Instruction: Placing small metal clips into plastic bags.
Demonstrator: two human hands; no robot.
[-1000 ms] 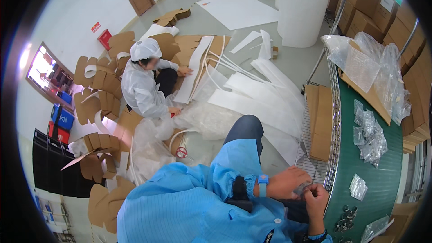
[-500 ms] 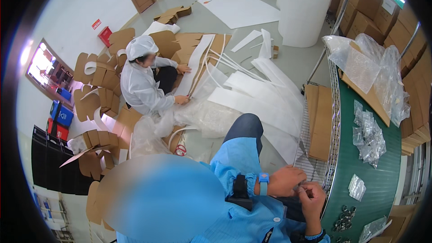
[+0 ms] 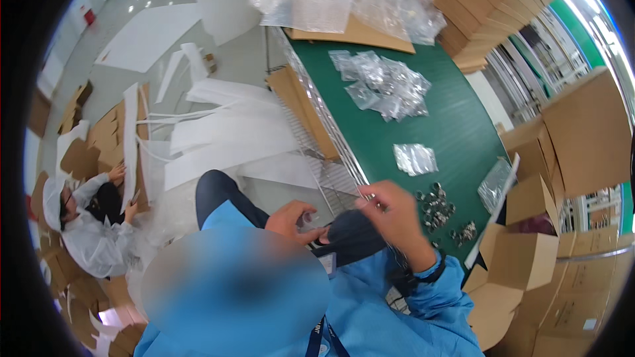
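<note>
left hand [image 3: 288,221], half-curled, holds a small clear plastic bag [image 3: 306,220]: likely light, soft, slippery; best gripped by rim. right hand [image 3: 398,217] curled, contents undeterminable.

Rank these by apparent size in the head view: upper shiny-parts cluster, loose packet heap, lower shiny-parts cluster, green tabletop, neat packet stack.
1. Green tabletop
2. Loose packet heap
3. Neat packet stack and upper shiny-parts cluster: too alike to rank
4. Lower shiny-parts cluster
</note>
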